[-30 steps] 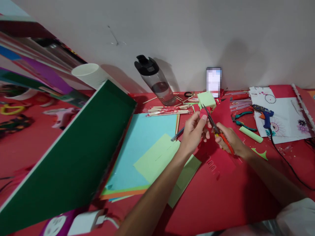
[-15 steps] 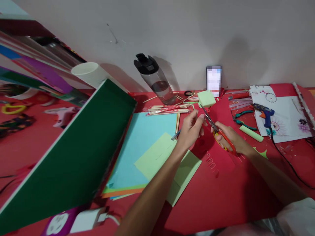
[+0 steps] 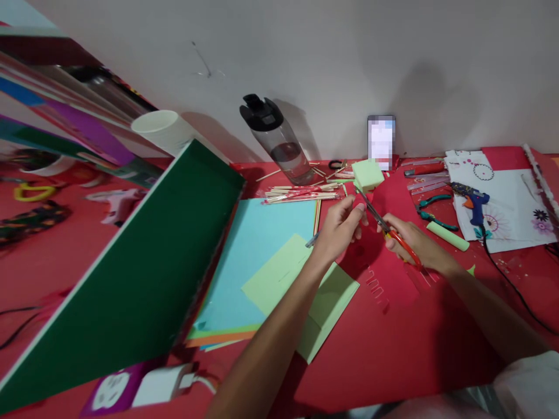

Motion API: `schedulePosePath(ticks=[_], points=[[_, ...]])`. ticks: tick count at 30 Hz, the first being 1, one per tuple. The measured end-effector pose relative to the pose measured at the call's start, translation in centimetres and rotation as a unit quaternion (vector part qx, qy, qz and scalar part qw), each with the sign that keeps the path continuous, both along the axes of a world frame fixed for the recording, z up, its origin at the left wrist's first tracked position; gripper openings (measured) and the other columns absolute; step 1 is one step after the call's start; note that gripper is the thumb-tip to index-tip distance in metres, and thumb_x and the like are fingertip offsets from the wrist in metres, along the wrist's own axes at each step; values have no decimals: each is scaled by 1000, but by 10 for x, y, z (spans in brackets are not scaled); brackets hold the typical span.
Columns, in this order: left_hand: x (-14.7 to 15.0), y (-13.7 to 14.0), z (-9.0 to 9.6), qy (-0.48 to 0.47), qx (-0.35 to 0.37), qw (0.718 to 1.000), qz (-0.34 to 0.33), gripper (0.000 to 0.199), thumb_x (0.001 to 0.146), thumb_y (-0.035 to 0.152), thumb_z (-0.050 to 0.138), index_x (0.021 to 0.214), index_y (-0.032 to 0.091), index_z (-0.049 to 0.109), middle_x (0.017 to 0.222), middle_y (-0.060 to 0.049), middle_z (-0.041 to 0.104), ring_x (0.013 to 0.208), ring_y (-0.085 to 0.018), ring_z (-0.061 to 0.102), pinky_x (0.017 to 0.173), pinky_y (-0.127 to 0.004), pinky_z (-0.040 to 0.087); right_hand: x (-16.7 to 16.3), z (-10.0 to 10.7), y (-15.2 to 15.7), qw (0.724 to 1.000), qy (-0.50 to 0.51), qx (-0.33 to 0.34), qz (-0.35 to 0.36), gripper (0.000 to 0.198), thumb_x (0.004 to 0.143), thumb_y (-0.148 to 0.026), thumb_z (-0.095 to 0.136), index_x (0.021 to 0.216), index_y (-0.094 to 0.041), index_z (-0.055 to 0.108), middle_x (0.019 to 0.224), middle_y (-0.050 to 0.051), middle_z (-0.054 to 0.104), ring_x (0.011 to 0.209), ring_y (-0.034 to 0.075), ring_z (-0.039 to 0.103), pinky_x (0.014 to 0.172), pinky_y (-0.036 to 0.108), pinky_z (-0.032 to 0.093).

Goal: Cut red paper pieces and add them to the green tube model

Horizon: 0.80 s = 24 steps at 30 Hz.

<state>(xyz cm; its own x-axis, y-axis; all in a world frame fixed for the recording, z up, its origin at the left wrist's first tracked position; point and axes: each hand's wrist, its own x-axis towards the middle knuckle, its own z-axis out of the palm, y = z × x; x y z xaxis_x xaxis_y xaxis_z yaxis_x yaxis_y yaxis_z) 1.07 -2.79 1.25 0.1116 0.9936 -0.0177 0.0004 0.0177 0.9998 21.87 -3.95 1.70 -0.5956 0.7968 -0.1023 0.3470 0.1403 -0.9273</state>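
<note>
My right hand is closed round the orange-and-yellow handles of a pair of scissors. The blades point up and to the left, close by the fingertips of my left hand. That hand is closed in a pinch; what lies between its fingers is small and blends into the red surface, perhaps a bit of red paper. Just beyond the blade tips sits a light green block of paper. Under my left forearm lie light green sheets, and a grey pen-like thing pokes out beside my wrist.
A water bottle and a phone stand by the wall. Matchstick-like sticks lie behind blue paper. On the right are pliers and a blue glue gun with its cord. A green board leans at left.
The scissor handles have drawn closer together, and the blades look more closed. My left hand has barely moved. The whole view has shifted slightly.
</note>
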Motion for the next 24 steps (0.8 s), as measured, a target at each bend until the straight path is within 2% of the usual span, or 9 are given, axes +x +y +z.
schedulePosePath(ticks=[7, 17, 24], points=[[-2, 0, 1, 3, -17, 1000, -11, 32, 89, 48, 65, 80, 22, 51, 67, 5, 60, 43, -6, 50, 38, -18, 35, 0, -1, 1, 1000, -5, 14, 0, 48, 97, -71, 60, 103, -24, 53, 68, -6, 47, 59, 14, 42, 57, 26, 31], [-6, 3, -3, 0, -18, 1000, -24, 30, 90, 44, 64, 75, 21, 51, 65, 5, 57, 42, -6, 49, 38, -19, 34, 0, -3, 2, 1000, -14, 14, -11, 42, 100, -65, 60, 103, -23, 55, 67, -7, 48, 57, 12, 40, 56, 25, 31], [-11, 3, 0, 27, -8, 999, -41, 29, 92, 39, 62, 72, 21, 50, 62, 6, 53, 44, -6, 50, 42, -19, 39, 5, -1, 6, 999, -39, 21, 6, 37, 99, -58, 65, 97, -24, 51, 67, -7, 48, 57, 11, 40, 56, 24, 30]])
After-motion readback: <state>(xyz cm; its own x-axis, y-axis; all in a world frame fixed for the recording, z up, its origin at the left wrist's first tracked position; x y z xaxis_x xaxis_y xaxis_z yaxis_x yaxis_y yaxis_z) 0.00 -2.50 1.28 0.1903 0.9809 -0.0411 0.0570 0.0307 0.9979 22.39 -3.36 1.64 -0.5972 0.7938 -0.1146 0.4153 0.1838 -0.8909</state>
